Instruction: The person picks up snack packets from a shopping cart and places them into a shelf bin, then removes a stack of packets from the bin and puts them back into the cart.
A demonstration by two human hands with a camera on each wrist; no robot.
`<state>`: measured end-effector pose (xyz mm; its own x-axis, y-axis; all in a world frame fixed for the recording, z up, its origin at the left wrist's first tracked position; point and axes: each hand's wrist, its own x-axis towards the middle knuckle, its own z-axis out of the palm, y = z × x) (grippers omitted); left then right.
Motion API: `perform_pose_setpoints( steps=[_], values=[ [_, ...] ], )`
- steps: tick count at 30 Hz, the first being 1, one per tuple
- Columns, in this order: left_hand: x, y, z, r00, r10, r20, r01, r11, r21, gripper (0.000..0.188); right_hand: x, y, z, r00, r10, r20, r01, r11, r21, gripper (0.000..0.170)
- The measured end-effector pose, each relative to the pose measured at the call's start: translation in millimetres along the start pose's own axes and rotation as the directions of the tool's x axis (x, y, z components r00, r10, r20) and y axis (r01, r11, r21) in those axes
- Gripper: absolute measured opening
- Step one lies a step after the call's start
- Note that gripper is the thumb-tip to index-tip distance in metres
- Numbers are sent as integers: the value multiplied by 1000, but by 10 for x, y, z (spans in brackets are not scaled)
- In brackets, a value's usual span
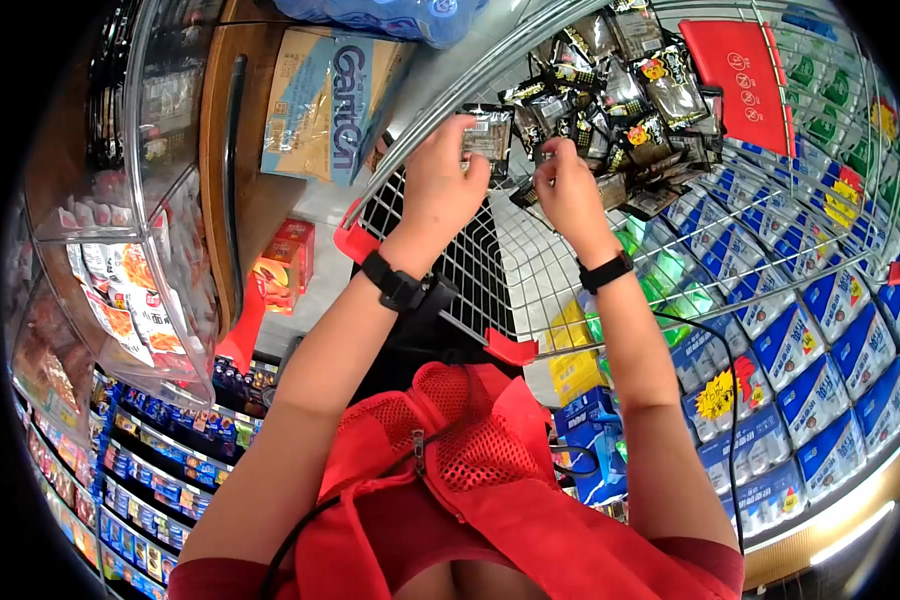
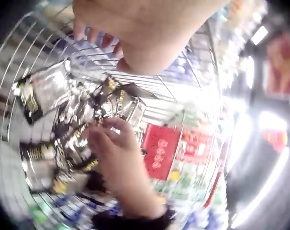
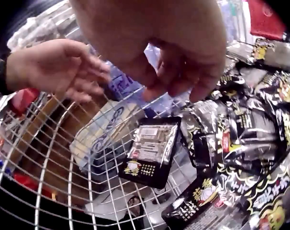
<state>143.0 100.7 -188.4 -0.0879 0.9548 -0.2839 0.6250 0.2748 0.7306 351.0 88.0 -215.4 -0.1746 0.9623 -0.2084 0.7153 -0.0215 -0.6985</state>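
My left hand [image 1: 438, 190] is over the near left side of a wire shopping cart [image 1: 530, 300], its fingers relaxed with nothing in them. Across from it, my right hand [image 1: 573, 200] hovers by a heap of black-edged snack packets [image 1: 625, 110], fingers loosely bent. In the right wrist view a gap shows between this hand's [image 3: 164, 48] thumb and fingers, and no packet is in them. One single packet [image 3: 152, 148] lies apart from the heap on the cart's wires, below both hands. Several shiny packets [image 2: 80, 139] also appear in the left wrist view.
A red panel [image 1: 740, 85] stands on the cart's far side. Blue and white packs [image 1: 800, 340] are stacked along the right. At the left are a cardboard box [image 1: 320, 105], a wooden counter [image 1: 220, 170] and clear bins of bagged food [image 1: 125, 290].
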Motion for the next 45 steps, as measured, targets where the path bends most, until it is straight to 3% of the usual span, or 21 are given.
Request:
perform_pose_setpoints(
  steps=[3,5,8,11,15,17,19,20,21,23,25,26,27,29,31,33,35,37,41,43,45],
  values=[
    [106,135,-14,961,225,158,-234,972,35,36,-45,18,185,913,270,305,-292,956,28,29],
    [133,133,92,894,-26,447,-116,951,288,36,-103,281,789,920,359,159,-318,918,-237,43],
    [124,131,155,905,7,426,-112,969,221,32,66,180,1515,777,629,-14,-590,722,-362,53],
    [181,59,199,920,-10,392,-111,952,285,30,-28,-11,1666,756,608,-242,-654,696,-296,48],
    [260,-13,232,915,212,343,-321,898,300,35,-195,-25,1355,892,292,-345,-335,939,-73,26],
    [257,-45,280,799,459,388,-570,783,249,42,-210,123,1217,959,190,-210,-216,970,-108,16],
    [386,72,136,692,550,467,-706,651,280,51,-139,91,822,992,-122,17,113,958,263,10],
    [496,117,106,608,297,736,-509,857,74,55,-115,62,549,973,-204,108,185,969,162,8],
    [552,145,80,350,96,932,-198,980,-26,60,-38,-95,239,974,-169,148,112,937,330,15],
    [556,148,113,393,82,916,-166,986,-17,57,-64,-68,-32,983,-79,168,0,905,425,23],
    [469,-72,398,232,17,973,-99,995,6,44,-64,-62,-175,994,31,107,-75,897,436,28],
    [345,-241,515,199,-24,980,216,976,-20,29,-76,88,-185,993,121,3,-114,924,366,29],
    [223,-362,598,196,-23,980,222,975,-22,29,-81,278,-185,974,198,-106,-159,941,299,34],
    [-6,-594,744,359,-311,880,809,573,-128,27,-103,538,-265,786,616,-59,-606,748,-272,58],
    [-123,-705,952,473,-502,724,821,549,-155,21,-215,655,-100,625,780,-36,-684,525,-507,88],
    [-157,-686,1023,620,-714,327,769,468,-435,22,-361,799,126,561,822,-100,-781,485,-394,95],
    [-180,-740,1045,441,-802,403,797,143,-587,27,-488,994,295,573,800,-179,-812,523,-259,79],
    [-184,-527,888,356,-851,386,847,119,-518,26,-580,1062,308,550,814,-186,-833,520,-187,62],
    [-278,-784,1090,471,-592,654,850,107,-515,27,-622,492,-159,671,738,-75,-716,617,-327,39],
    [-269,-641,1040,492,-467,735,871,265,-415,25,-654,251,-286,873,487,18,-454,826,-335,15],
    [-297,-670,1095,594,-355,722,740,593,-317,22,-514,-23,-396,938,214,274,-102,923,-371,14]
  ],
)
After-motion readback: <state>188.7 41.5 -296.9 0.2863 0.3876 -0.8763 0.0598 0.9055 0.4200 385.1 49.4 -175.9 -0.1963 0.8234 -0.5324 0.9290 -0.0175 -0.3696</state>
